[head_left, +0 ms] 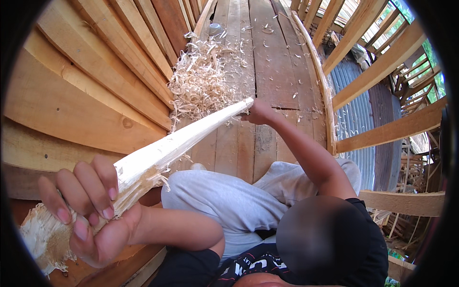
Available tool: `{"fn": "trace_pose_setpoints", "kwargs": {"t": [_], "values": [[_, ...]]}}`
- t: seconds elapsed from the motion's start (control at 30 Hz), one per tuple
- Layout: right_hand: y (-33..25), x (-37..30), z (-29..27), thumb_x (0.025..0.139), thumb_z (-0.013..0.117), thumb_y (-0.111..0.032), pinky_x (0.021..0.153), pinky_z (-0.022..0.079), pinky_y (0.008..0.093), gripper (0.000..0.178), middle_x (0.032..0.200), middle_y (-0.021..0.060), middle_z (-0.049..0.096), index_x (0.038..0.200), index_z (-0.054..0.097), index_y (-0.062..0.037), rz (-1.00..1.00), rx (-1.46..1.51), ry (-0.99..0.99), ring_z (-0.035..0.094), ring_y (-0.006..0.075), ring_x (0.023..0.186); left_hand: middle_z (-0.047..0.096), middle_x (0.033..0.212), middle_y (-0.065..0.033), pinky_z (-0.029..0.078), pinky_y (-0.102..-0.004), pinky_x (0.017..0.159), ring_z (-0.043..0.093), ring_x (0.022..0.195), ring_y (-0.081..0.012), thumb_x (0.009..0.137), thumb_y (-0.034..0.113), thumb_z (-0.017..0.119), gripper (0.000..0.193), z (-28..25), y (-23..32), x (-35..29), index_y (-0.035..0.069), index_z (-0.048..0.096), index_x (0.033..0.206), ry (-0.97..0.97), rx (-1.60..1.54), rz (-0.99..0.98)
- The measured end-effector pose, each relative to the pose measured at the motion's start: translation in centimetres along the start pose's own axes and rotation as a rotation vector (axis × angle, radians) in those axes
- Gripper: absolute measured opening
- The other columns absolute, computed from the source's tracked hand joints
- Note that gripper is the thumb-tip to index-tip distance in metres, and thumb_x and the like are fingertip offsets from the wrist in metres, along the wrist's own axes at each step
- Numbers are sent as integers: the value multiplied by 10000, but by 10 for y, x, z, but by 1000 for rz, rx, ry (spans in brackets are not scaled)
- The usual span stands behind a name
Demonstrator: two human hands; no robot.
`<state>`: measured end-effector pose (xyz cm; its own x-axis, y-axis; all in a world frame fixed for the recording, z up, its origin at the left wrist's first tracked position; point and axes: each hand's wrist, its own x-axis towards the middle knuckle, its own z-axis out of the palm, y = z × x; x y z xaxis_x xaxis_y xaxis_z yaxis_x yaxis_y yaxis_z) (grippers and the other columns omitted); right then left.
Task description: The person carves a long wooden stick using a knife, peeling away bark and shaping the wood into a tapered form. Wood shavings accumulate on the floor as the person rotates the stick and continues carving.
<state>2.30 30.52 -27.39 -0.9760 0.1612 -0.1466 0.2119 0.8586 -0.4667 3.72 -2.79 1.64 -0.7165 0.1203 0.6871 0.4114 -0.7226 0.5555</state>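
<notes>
an open-air woodworking shed: sawn planks [95,71] stacked from nine to twelve o'clock, pale wood shavings [203,81] heaped on the plank floor [272,62] at twelve, bare timber rails [382,67] and corrugated metal sheet [356,115] at two.

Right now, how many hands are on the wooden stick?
2. The left hand grips the frayed near end of the stick at lower left. The right hand is at its far end, by the shavings; no other hands show.

Shavings [203,79] on floor [272,57], planks [95,62] left.
</notes>
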Motion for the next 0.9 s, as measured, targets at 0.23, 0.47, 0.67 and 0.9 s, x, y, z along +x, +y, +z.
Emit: {"fn": "trace_pose_setpoints", "kwargs": {"t": [0.23, 0.47, 0.67, 0.9], "values": [[28, -4, -4, 708, 751, -151, 760, 510, 378, 239, 880, 136, 694, 934, 718, -82, 76, 82, -49, 658, 297, 854, 353, 604, 16, 306, -253, 597, 347, 505, -80, 690, 86, 564, 217, 2, -5, 1, 130, 393, 817, 19, -21, 3], [36, -18, -47, 754, 714, -192, 763, 505, 402, 220, 886, 177, 683, 922, 714, -50, 15, -30, -223, 652, 330, 855, 347, 606, 14, 312, -260, 606, 351, 526, -83, 690, 82, 543, 211, 9, -9, 1, 132, 390, 826, 19, -43, -9], [36, -73, -93, 858, 588, -210, 690, 500, 417, 271, 847, 233, 667, 904, 674, 42, 208, -144, -229, 651, 335, 787, 353, 617, -9, 330, -299, 614, 359, 535, -104, 701, 90, 522, 226, 21, -30, 5, 112, 378, 874, -10, -123, -42], [41, -126, -136, 864, 551, -182, 729, 487, 437, 270, 868, 256, 654, 910, 641, 68, 558, 0, -74, 641, 374, 833, 373, 611, -37, 365, -302, 590, 374, 525, -130, 682, 67, 518, 226, 45, -74, 1, 88, 368, 850, -7, -178, -115]]}}
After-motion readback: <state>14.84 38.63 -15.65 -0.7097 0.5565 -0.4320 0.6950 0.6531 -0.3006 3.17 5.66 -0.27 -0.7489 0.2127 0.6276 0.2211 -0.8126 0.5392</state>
